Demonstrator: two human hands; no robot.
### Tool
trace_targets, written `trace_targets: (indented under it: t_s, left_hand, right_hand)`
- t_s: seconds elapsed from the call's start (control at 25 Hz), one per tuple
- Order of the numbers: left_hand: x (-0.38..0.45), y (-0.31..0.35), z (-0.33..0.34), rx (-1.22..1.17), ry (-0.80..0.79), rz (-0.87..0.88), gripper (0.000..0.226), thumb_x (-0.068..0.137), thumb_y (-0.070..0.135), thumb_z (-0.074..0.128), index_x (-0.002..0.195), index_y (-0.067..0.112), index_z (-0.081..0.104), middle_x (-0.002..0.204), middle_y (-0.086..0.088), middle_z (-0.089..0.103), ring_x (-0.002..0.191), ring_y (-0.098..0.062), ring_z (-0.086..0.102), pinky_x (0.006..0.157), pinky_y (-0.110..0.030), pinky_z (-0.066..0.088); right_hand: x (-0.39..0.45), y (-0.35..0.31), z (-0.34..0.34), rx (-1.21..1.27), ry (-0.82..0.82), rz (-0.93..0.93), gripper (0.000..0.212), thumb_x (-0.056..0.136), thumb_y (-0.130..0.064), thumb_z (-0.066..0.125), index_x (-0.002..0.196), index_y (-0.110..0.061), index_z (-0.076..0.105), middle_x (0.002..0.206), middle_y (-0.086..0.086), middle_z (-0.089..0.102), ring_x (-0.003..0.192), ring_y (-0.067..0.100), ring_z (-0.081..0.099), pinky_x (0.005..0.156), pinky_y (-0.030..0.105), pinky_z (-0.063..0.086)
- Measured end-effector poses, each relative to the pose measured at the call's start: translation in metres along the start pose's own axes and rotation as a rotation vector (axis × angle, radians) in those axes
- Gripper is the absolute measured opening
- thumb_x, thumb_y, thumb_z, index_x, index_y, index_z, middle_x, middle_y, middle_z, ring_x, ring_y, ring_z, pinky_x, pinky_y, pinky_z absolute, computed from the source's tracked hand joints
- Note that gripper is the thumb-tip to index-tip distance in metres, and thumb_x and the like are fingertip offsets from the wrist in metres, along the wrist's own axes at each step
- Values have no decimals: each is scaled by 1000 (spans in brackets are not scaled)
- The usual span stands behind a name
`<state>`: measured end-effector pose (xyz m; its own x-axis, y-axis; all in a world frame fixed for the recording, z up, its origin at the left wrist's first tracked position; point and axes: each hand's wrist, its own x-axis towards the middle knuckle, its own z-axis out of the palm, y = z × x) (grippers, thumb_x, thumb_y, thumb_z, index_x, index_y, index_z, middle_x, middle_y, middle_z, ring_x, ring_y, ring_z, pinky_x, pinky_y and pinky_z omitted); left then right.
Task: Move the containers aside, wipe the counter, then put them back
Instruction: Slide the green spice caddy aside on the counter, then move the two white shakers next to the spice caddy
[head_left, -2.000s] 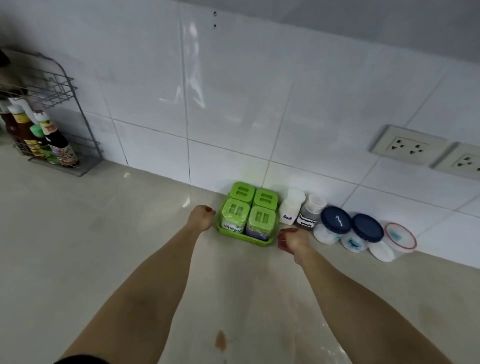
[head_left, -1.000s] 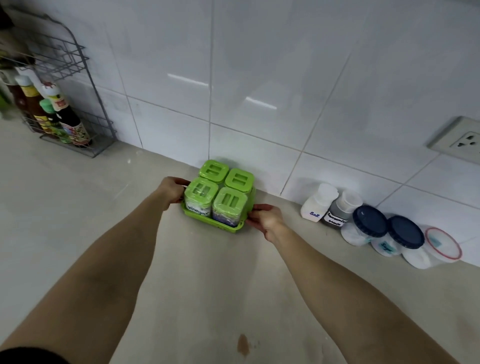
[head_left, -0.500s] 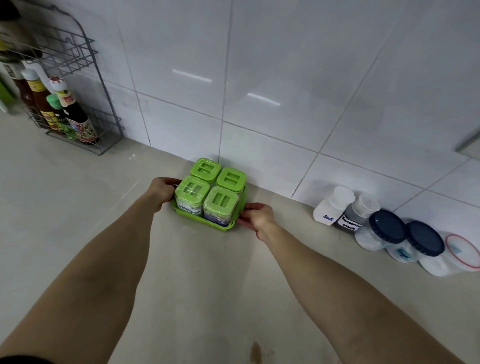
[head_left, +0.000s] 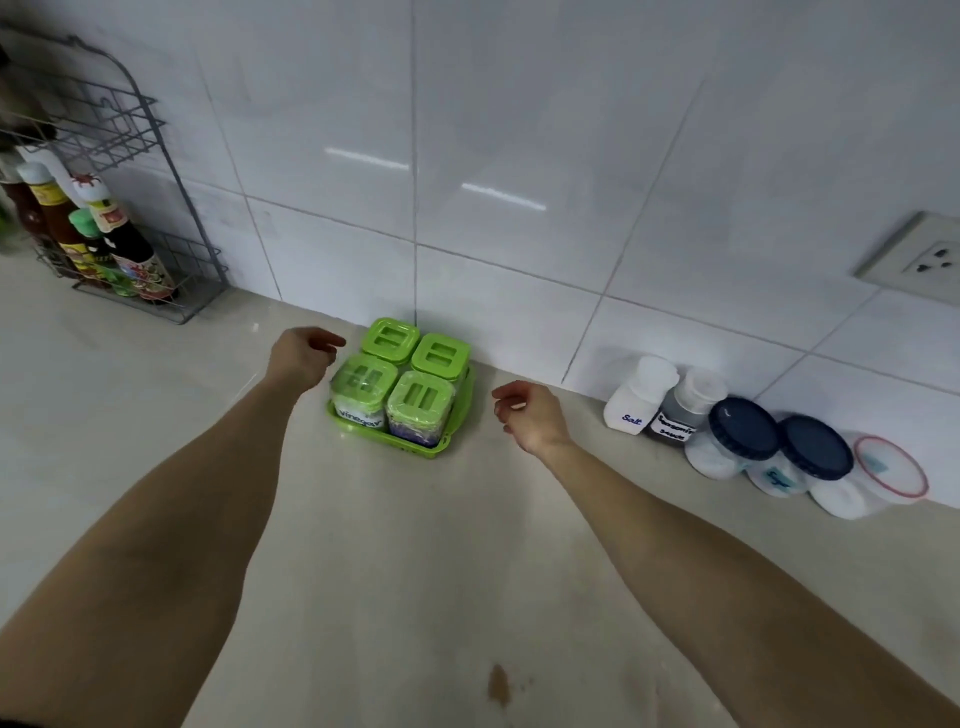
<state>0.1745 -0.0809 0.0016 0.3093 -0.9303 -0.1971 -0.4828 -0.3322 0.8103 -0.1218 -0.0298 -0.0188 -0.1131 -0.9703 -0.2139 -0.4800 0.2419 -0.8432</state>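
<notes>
Both hands have let go of the green tray since half a second ago, when each gripped one side of it. Left hand now sits just left of the tray, fingers loosely curled, holding nothing, not touching it. Right hand has drawn back further to the right, clearly apart from the tray, fingers half curled and empty. Both forearms stretch forward over the worktop, palms turned inward.

Green tray rests flat on the worktop, back edge close to the tiled wall. It carries four jars with green lids in a two-by-two block, all upright; the front left one reads "Vinegar".

Further right along the wall: a white bottle marked "Salt", a grey bottle touching it, two tubs with dark blue lids, and a tub with a red-rimmed lid leaning on the wall.

Far left: wire rack with sauce bottles. A brown stain marks the near worktop.
</notes>
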Motion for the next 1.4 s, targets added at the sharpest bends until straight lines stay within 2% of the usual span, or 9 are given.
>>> trace_targets:
  t_s: [0.12, 0.24, 0.4, 0.52, 0.68, 0.76, 0.92, 1.08, 1.4]
  left_hand:
    - [-17, 51, 18, 105, 22, 206, 18, 85, 8, 64, 101, 12, 72, 89, -3, 65, 79, -19, 58, 72, -26, 43]
    - [-38, 101, 59, 90, -87, 329, 14, 80, 14, 71, 94, 17, 72, 89, -5, 69, 80, -21, 63, 74, -27, 48]
    - [-73, 159, 135, 202, -258, 556, 23, 75, 21, 77, 97, 17, 71, 98, -7, 69, 86, -21, 65, 81, -29, 50]
    - [-100, 189, 194, 304, -362, 669, 41, 72, 28, 79, 109, 15, 67, 106, -8, 63, 94, -23, 63, 83, -27, 45]
    - [-122, 204, 254, 425, -418, 619, 69, 70, 38, 79, 129, 15, 53, 129, -4, 51, 114, -22, 54, 93, -32, 44]
    - [-128, 206, 272, 475, -398, 597, 71, 71, 39, 78, 131, 14, 49, 133, -5, 49, 119, -25, 52, 96, -37, 44]
    - [-137, 205, 284, 460, -311, 555, 62, 72, 34, 76, 125, 12, 51, 126, -7, 58, 114, -29, 56, 90, -39, 48]
    - [-145, 198, 269, 440, -309, 546, 58, 72, 29, 77, 123, 11, 53, 123, -7, 60, 111, -28, 56, 90, -36, 47]
    - [-157, 167, 205, 391, -337, 558, 52, 63, 29, 84, 108, 15, 63, 110, -1, 68, 94, -23, 64, 85, -36, 51]
  right_hand:
    - [-18, 2, -56, -191, 59, -229, 18, 82, -9, 66, 96, -18, 69, 91, -5, 68, 78, 14, 65, 77, 28, 53]
    - [-26, 16, -123, -347, 163, -340, 21, 80, -13, 70, 100, -18, 69, 97, -2, 68, 84, 14, 63, 80, 31, 52]
    - [-25, 35, -207, -533, 346, -271, 30, 79, -23, 73, 108, -19, 66, 109, -1, 66, 104, 23, 57, 83, 31, 42]
    - [-20, 43, -244, -633, 348, -140, 42, 77, -36, 75, 114, -21, 61, 118, -2, 62, 111, 24, 54, 83, 34, 43]
    - [-13, 48, -251, -620, 319, -56, 54, 68, -48, 78, 110, -20, 60, 114, 0, 65, 106, 27, 61, 81, 33, 45]
    - [-10, 48, -250, -621, 277, -36, 62, 64, -52, 79, 115, -21, 60, 115, -1, 67, 107, 26, 62, 83, 32, 45]
    - [-3, 55, -249, -658, 228, -65, 65, 67, -45, 81, 121, -19, 58, 124, 1, 63, 112, 26, 61, 88, 34, 47]
    - [-5, 53, -247, -691, 183, -107, 64, 71, -39, 80, 125, -16, 56, 128, 4, 58, 114, 26, 58, 91, 35, 46]
    - [-45, 35, -228, -665, 137, -159, 51, 68, -38, 79, 112, -18, 64, 114, 2, 62, 102, 24, 61, 83, 32, 47]
